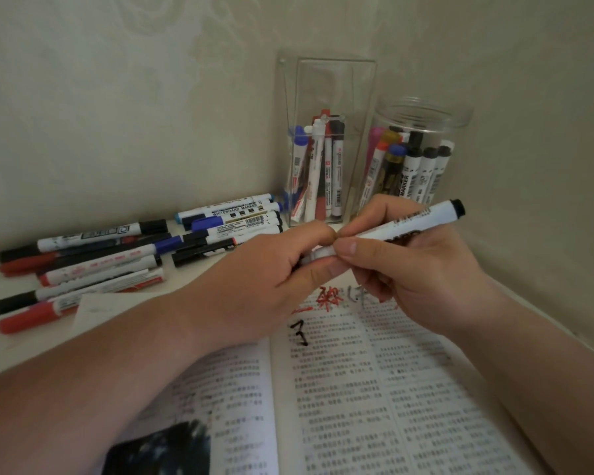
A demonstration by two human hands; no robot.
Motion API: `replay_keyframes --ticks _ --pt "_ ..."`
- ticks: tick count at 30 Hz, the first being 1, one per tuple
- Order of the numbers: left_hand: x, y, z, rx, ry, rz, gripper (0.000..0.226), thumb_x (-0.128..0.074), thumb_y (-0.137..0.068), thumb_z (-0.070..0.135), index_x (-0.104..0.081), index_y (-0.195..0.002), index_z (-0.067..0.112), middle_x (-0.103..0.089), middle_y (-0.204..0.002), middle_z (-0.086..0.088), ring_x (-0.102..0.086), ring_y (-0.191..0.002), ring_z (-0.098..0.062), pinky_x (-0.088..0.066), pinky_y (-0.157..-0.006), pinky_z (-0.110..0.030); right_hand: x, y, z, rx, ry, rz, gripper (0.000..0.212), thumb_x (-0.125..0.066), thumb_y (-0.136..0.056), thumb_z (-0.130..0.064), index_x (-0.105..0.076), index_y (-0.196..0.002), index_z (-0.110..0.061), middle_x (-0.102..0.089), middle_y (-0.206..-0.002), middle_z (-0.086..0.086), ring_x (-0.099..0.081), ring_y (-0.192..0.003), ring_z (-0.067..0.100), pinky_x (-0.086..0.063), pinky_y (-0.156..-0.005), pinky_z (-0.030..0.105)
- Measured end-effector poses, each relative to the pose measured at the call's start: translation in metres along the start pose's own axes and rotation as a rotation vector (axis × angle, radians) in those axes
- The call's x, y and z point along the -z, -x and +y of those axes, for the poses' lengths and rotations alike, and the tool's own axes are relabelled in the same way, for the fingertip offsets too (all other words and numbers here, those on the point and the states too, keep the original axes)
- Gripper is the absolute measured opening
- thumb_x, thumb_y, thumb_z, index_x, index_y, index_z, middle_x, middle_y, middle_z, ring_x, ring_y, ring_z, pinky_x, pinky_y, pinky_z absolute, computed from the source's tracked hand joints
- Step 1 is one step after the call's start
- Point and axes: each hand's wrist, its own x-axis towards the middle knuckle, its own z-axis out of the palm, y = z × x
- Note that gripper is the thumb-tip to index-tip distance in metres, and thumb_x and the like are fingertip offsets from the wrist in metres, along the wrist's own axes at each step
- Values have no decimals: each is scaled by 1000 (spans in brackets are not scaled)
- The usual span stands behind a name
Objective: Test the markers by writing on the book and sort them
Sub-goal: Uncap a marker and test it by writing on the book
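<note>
A white marker (405, 224) with a black end is held above the open book (374, 389). My right hand (415, 269) grips its barrel, the black end pointing up and right. My left hand (271, 279) is curled round the marker's other end, which is hidden in the fingers; whether a cap is on there I cannot tell. The book's page carries red scribbles (326, 298) and a black mark (300, 334) near its top. Several loose markers (117, 255) in black, red and blue lie on the table to the left.
A clear rectangular holder (323, 97) with several markers stands against the wall behind my hands. A round clear jar (422, 118) holding more markers is to its right. Walls close in at the back and right.
</note>
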Motion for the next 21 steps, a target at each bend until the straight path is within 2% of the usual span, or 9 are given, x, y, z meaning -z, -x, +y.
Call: replay_keyframes --ticks 3,6,8,10,13,15,17,19,21 --pt "5 5 -4 70 106 -12 26 -34 -98 63 -44 -115 47 -60 -82 -6 -54 -67 -17 -46 -66 -33 6 -3 1 1 12 66 12 -71 -79 -8 -64 -70 -10 -45 -50 17 -35 -40 20 -28 -42 23" --pt "11 9 -8 104 159 21 17 -33 -97 39 -43 -108 47 -56 -86 -7 -49 -73 -26 -45 -73 -48 18 -7 1 -64 -11 127 13 -64 -73 -8 -57 -63 -12 -34 -57 29 -28 -43 17 -23 -42 22" --pt "11 8 -13 103 115 42 19 -34 -98 26 -41 -106 42 -59 -89 1 -49 -65 -19 -46 -65 -42 22 -7 3 -132 34 100 12 -59 -73 -7 -60 -62 -12 -38 -58 31 -34 -45 20 -27 -41 22" --pt "8 6 -17 96 21 41 24 -36 -103 19 -36 -114 40 -62 -98 14 -57 -68 -12 -46 -63 -32 23 -5 5 -194 93 21 13 -60 -75 -10 -71 -70 -10 -52 -57 25 -48 -46 28 -38 -41 25" --pt "4 4 -18 92 -57 62 51 -43 -104 17 -20 -141 44 -62 -109 24 -63 -91 3 -47 -73 -12 21 -4 5 -288 82 -73 15 -66 -78 -10 -79 -83 -7 -66 -69 21 -65 -59 30 -55 -50 32" --pt "5 3 -17 87 -44 92 64 -53 -102 17 -17 -146 45 -65 -113 27 -65 -93 6 -49 -79 -12 22 -3 4 -309 102 -95 13 -70 -76 -8 -79 -85 -6 -66 -74 22 -67 -65 30 -60 -58 36" --pt "7 4 -18 82 -27 132 64 -63 -97 20 -26 -140 49 -67 -113 27 -69 -85 0 -52 -80 -19 23 -3 3 -301 142 -62 8 -73 -73 -5 -77 -80 -7 -62 -75 23 -63 -63 29 -61 -61 36" --pt "8 4 -19 98 4 152 49 -70 -93 22 -41 -125 45 -69 -111 24 -70 -71 -7 -55 -73 -23 26 -3 3 -285 177 -3 5 -72 -71 -3 -73 -73 -8 -54 -72 21 -53 -57 27 -60 -60 36" --pt "9 4 -19 98 -42 159 28 -73 -91 26 -53 -109 36 -70 -102 26 -66 -66 0 -50 -64 -13 27 -4 3 -280 201 19 4 -70 -70 -2 -67 -71 -5 -45 -64 17 -44 -52 26 -57 -54 34"
